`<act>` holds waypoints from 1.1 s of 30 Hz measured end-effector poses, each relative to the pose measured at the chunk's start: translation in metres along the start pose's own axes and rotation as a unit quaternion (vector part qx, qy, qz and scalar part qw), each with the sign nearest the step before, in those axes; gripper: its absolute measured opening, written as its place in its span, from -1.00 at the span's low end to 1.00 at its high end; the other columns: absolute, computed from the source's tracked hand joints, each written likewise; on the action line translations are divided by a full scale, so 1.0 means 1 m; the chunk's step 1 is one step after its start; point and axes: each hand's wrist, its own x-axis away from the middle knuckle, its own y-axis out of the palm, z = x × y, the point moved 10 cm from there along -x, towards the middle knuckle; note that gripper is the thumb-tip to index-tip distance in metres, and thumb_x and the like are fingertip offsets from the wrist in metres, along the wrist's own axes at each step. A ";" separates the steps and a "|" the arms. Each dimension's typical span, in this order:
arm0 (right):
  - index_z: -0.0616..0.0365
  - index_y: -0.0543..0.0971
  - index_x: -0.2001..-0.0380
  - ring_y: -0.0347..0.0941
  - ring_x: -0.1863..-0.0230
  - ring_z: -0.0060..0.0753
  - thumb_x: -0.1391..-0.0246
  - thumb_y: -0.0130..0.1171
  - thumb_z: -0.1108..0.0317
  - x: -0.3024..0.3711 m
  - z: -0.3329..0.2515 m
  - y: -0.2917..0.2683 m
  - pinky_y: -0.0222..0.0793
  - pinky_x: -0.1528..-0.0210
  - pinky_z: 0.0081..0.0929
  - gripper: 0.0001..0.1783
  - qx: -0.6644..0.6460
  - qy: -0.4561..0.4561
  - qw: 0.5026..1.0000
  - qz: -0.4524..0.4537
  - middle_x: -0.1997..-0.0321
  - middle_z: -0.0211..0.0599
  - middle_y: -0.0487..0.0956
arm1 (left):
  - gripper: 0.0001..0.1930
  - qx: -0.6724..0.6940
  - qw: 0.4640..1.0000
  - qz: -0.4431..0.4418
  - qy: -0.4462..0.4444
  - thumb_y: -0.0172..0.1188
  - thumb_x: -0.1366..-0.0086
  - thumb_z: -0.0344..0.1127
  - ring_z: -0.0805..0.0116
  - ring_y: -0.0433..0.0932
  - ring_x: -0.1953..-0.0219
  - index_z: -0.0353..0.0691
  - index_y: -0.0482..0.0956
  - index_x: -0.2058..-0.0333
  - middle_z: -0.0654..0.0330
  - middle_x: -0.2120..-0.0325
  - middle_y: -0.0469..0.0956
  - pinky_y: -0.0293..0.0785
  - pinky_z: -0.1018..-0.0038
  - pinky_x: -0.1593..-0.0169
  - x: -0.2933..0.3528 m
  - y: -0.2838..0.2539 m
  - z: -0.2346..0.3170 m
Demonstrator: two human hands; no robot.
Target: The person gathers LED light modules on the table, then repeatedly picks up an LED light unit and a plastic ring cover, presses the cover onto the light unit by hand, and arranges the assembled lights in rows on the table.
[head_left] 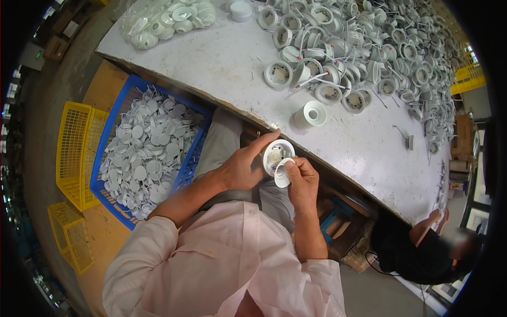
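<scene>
Just off the table's near edge, my left hand (240,168) grips a round white lamp housing (273,157) by its left side. Inside the housing a circuit board with small yellowish LED dots shows. My right hand (303,182) pinches a small white cup-shaped cover (282,178) between thumb and fingers. The cover overlaps the lower right rim of the housing; whether they touch I cannot tell. On the table beyond my hands stands a short stack of white cup-shaped covers (311,114).
A large heap of white lamp housings with wires (338,58) covers the table's far right. A clear bag of white covers (169,24) lies far left. Left of me, a blue basket (100,158) holds white discs, beside yellow crates (68,158). A co-worker in black (406,248) sits right.
</scene>
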 end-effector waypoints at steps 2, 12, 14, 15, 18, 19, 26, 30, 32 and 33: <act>0.23 0.53 0.38 0.40 0.37 -0.74 -0.16 0.10 0.44 0.000 -0.006 -0.008 0.33 0.28 -0.74 -0.91 0.034 -0.015 0.999 0.024 0.33 -0.44 0.57 | 0.00 0.223 0.963 -0.082 -0.128 0.32 0.02 -0.37 0.16 0.03 -0.34 -0.32 -0.17 -0.30 -0.07 -0.30 0.00 -0.04 0.29 -0.33 0.008 0.017 -0.020; 0.20 0.45 0.35 0.37 0.34 -0.73 -0.23 0.04 0.36 0.009 -0.022 -0.004 0.31 0.24 -0.69 -0.86 0.228 -0.087 0.970 0.001 0.35 -0.41 0.54 | -0.26 0.268 0.928 -0.152 -0.208 0.13 -0.09 -0.28 0.32 0.38 -0.07 -0.31 0.11 -0.25 0.09 -0.03 0.39 0.30 0.39 -0.14 0.014 0.038 -0.032; 0.20 0.43 0.34 0.37 0.30 -0.71 -0.24 0.01 0.35 0.011 -0.022 0.001 0.32 0.22 -0.68 -0.86 0.204 -0.104 0.973 -0.014 0.26 -0.30 0.56 | -0.30 0.315 0.907 -0.110 -0.259 0.10 -0.08 -0.32 0.34 0.39 -0.05 -0.31 0.14 -0.23 0.09 -0.03 0.39 0.31 0.40 -0.13 0.018 0.041 -0.041; 0.20 0.41 0.32 0.38 0.26 -0.69 -0.26 -0.02 0.34 0.013 -0.023 0.005 0.32 0.20 -0.67 -0.85 0.180 -0.121 0.976 -0.029 0.17 -0.20 0.57 | -0.33 0.359 0.879 -0.067 -0.307 0.07 -0.07 -0.37 0.35 0.40 -0.04 -0.31 0.17 -0.21 0.09 -0.02 0.39 0.33 0.40 -0.11 0.022 0.041 -0.050; 0.19 0.36 0.31 0.39 0.20 -0.63 -0.29 -0.09 0.31 0.013 -0.012 0.001 0.32 0.14 -0.62 -0.83 0.053 -0.099 0.994 -0.016 -0.04 0.06 0.49 | -0.46 0.284 0.909 -0.060 -0.298 0.00 -0.08 -0.47 0.40 0.45 0.04 -0.33 0.27 -0.12 0.11 0.06 0.46 0.38 0.44 -0.05 0.023 0.039 -0.059; 0.19 0.36 0.31 0.39 0.20 -0.63 -0.29 -0.09 0.31 0.013 -0.009 0.001 0.32 0.14 -0.62 -0.83 0.054 -0.097 0.994 -0.017 -0.04 0.06 0.49 | -0.50 0.225 0.921 -0.056 -0.314 0.01 -0.09 -0.49 0.42 0.47 0.07 -0.33 0.29 -0.09 0.13 0.10 0.48 0.40 0.46 -0.03 0.026 0.039 -0.065; 0.16 0.32 0.30 0.39 0.08 -0.55 -0.30 -0.12 0.28 0.020 -0.007 0.001 0.30 0.03 -0.55 -0.83 0.086 -0.146 0.985 -0.013 -0.13 0.25 0.38 | -0.62 0.146 0.952 -0.022 -0.267 0.21 -0.20 -0.34 0.49 0.51 0.17 -0.31 0.40 0.03 0.18 0.25 0.55 0.45 0.50 0.08 0.023 0.034 -0.057; 0.16 0.30 0.29 0.38 0.09 -0.58 -0.30 -0.13 0.28 0.025 -0.004 0.003 0.29 0.03 -0.56 -0.83 0.079 -0.156 0.985 -0.008 -0.12 0.27 0.38 | -0.66 0.133 0.951 -0.008 -0.279 0.22 -0.19 -0.33 0.49 0.53 0.21 -0.31 0.44 0.08 0.18 0.29 0.57 0.46 0.51 0.12 0.025 0.034 -0.060; 0.17 0.29 0.30 0.38 0.07 -0.55 -0.30 -0.14 0.28 0.026 0.000 0.001 0.28 0.02 -0.56 -0.83 0.085 -0.160 0.983 -0.007 -0.12 0.28 0.38 | -0.70 0.117 0.950 -0.003 -0.288 0.22 -0.18 -0.34 0.48 0.55 0.24 -0.32 0.47 0.13 0.17 0.31 0.59 0.48 0.51 0.15 0.026 0.032 -0.061; 0.17 0.29 0.30 0.38 0.05 -0.53 -0.30 -0.15 0.28 0.026 0.000 0.002 0.28 0.00 -0.55 -0.82 0.092 -0.163 0.982 -0.007 -0.12 0.28 0.38 | -0.70 0.117 0.950 -0.002 -0.288 0.22 -0.18 -0.34 0.48 0.55 0.24 -0.32 0.47 0.13 0.17 0.31 0.59 0.48 0.51 0.15 0.027 0.031 -0.062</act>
